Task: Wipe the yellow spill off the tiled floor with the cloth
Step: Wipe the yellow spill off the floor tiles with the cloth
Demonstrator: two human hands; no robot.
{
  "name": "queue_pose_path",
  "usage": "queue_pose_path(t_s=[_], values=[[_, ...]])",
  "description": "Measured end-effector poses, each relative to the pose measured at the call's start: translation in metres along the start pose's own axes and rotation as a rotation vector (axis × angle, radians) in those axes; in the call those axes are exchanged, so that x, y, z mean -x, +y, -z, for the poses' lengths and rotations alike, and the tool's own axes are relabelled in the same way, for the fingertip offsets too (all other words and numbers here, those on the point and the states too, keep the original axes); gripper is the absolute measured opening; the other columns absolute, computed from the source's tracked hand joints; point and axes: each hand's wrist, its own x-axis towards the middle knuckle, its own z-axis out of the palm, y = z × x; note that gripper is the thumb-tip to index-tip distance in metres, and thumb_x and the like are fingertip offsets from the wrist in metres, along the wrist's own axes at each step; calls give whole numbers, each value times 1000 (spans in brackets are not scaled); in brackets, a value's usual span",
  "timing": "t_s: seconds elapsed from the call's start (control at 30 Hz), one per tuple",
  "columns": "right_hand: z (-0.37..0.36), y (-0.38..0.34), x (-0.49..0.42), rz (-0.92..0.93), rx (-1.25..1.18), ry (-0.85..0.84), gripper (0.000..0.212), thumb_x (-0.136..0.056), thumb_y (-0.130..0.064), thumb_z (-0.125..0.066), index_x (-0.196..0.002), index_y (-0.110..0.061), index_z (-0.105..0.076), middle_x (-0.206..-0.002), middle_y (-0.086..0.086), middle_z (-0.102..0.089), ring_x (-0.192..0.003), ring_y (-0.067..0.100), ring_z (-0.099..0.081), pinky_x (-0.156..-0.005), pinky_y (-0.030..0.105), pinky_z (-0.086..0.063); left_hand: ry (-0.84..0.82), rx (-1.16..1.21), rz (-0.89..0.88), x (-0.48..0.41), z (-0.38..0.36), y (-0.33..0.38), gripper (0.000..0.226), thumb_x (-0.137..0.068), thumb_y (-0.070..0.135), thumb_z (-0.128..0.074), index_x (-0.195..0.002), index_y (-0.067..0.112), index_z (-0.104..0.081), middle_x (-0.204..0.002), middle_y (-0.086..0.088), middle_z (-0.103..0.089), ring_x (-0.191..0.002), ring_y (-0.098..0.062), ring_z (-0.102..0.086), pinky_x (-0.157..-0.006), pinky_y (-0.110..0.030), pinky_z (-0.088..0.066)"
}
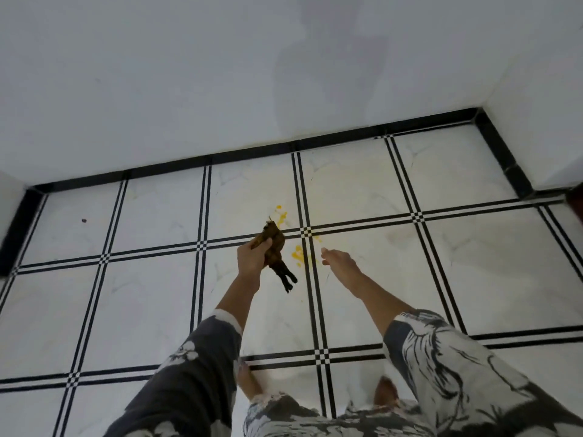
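Status: approach step, wiping not begun. I stand over the floor (151, 298) with both arms held out ahead of me.

Left hand (250, 258): fingers curled round the cloth (273, 244), which is dark brown and bunched, one tail hanging loose below my grip. By my judgement it is held up off the tiles, not in contact.

Right hand (339, 261): fingers apart and loosely extended, holding nothing that I can make out.

Spill (298, 255): yellow, in separate patches around a crossing of the black tile lines. The main blot lies between my two hands as seen from above; smaller drops sit beyond the line, just past the top of the cloth. A faint yellow film lies beside the main blot. All patches look undisturbed.

Next move, as I judge it: get down to floor level, spread the bunched cloth to give a flat face, and press it onto the main blot. The strokes should draw inward so the liquid does not travel along the joints.
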Motion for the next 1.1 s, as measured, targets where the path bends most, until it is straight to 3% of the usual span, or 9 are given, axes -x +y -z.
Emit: queue_pose_path(t_s=[0.23,0.33,0.43,0.63,0.73,0.83,0.9,0.97,1.1], values=[[-103,-9,-21,-123,-203,155,53,-96,-44,-37,-115,2,-57,-124,20,-58,-116,34,-51,-96,39,-39,-186,-153,32,-66,70,13,7,-87,2,-60,-91,7,-64,-95,-11,-64,-91,-26,-61,-95,-46,-48],[-134,-15,-21,-195,-310,192,51,-97,-41,-37,-116,2,-57,-124,20,-58,-118,34,-49,-90,36,-35,-233,-225,11,-82,84,23,13,-87,3,-60,-98,3,-66,-99,-10,-67,-91,-27,-64,-89,-39,-53],[-154,-22,-28,-206,-435,220,51,-97,-42,-36,-120,-1,-56,-126,18,-57,-120,32,-48,-89,35,-34,-286,-267,32,-96,91,32,22,-89,-4,-53,-109,-9,-61,-96,-7,-63,-89,-26,-65,-60,-15,-53],[-164,-22,-50,-263,-715,363,68,-95,-54,-19,-129,-3,-49,-125,18,-57,-121,33,-48,-92,37,-34,-416,-471,-33,-146,85,32,15,-88,-3,-55,-97,3,-64,-90,-7,-62,-88,-24,-57,-84,-37,-47],[-158,-15,-75,-260,-772,461,65,-96,-52,-20,-124,-4,-53,-124,15,-58,-118,32,-50,-99,38,-34,-520,-572,-90,-170,66,27,20,-88,-5,-54,-107,-4,-63,-89,-7,-62,-83,-21,-57,-74,-29,-46],[-168,-19,-71,-210,-717,490,61,-96,-52,-22,-127,-7,-48,-127,17,-54,-117,33,-50,-105,45,-35,-542,-613,-118,-183,72,26,13,-88,-5,-55,-92,4,-64,-49,8,-62,-44,-3,-56,-45,-16,-44],[-186,16,-123,-312,-774,651,54,-96,-51,-24,-121,-10,-48,-113,14,-56,-111,32,-50,-100,41,-36,-767,-814,-89,-239,33,-18,18,-88,-5,-55,-81,11,-60,-34,13,-54,-31,0,-48,-35,-11,-36],[-186,12,-115,-292,-686,626,47,-96,-49,-27,-118,-13,-49,-101,4,-53,-106,26,-50,-89,31,-32,-814,-900,-89,-240,33,-16,17,-87,-4,-57,-81,11,-60,-35,14,-54,-31,2,-48,-36,-11,-36],[-205,35,-147,-288,-656,716,40,-99,-37,-32,-127,-13,-49,-124,5,-53,-120,23,-46,-95,27,-30,-917,-980,-71,-269,24,-49,9,-85,-2,-60,-84,3,-66,-57,0,-64,-57,-14,-60,-52,-23,-44]])
